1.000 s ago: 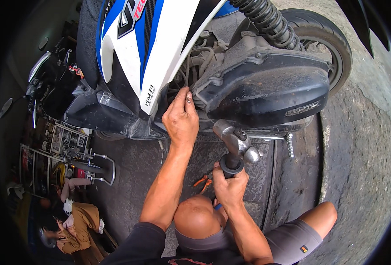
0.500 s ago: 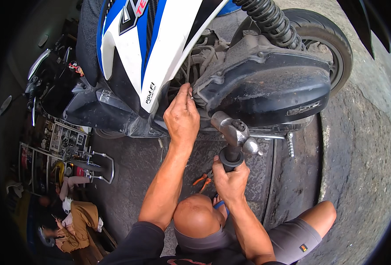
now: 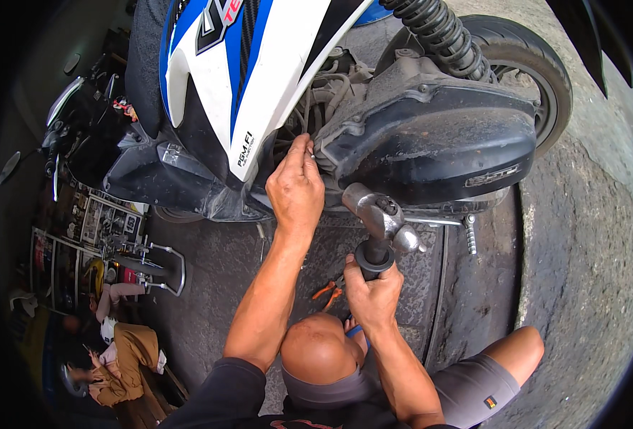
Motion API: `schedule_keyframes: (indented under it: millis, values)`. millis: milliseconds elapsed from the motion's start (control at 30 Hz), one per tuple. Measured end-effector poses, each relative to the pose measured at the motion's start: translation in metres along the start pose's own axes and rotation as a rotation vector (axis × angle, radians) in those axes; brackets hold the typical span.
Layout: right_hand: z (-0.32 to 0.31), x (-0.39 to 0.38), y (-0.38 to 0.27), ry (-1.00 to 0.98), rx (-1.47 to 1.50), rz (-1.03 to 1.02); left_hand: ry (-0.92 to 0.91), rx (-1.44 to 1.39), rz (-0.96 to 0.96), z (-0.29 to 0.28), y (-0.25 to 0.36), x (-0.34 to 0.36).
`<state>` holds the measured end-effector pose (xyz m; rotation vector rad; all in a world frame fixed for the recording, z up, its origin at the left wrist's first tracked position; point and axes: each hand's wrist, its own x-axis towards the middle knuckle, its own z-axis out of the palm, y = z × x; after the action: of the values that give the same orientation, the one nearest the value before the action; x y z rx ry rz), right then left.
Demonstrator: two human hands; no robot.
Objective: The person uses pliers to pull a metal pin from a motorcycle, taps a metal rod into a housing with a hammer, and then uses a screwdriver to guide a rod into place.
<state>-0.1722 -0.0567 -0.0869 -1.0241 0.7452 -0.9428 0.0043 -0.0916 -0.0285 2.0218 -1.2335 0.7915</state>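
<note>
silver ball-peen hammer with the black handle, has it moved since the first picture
Yes, slightly: the hammer in the bare right hand has shifted up the picture, judged against the dusty black rounded casing.

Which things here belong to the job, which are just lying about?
Job, apparently:
blue-and-white scooter
small metal piece, mostly hidden, pinched in left grip
ball-peen hammer, in right grip

Lying about, apparently:
orange-handled pliers, on the floor
tubular metal frame, left background
</note>
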Motion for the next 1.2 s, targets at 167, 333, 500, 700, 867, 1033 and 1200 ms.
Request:
schedule_keyframes:
  millis: [167,333,500,700,867,1033,1200]
  values:
    - [-0.002,0.001,0.012,-0.029,-0.06,-0.124,0.001,-0.006,-0.007,0.001,0.0,0.0]
    - [-0.001,0.004,0.017,-0.01,-0.093,-0.137,-0.01,0.006,-0.02,0.0,0.0,0.0]
    - [0.002,0.003,0.008,0.014,-0.021,-0.045,-0.004,-0.043,-0.023,0.0,0.0,-0.002]
    - [0.002,0.002,0.006,0.004,-0.022,-0.012,-0.008,-0.035,-0.026,0.0,0.0,-0.001]
    - [0.002,0.001,0.005,-0.008,0.018,0.022,-0.009,-0.034,-0.033,0.0,-0.001,-0.001]
    - [0.002,0.003,0.005,-0.004,-0.025,0.021,-0.005,-0.023,-0.019,-0.001,0.0,0.0]
    - [0.002,0.003,0.005,-0.008,-0.029,0.017,0.003,-0.054,-0.013,-0.001,0.001,-0.001]
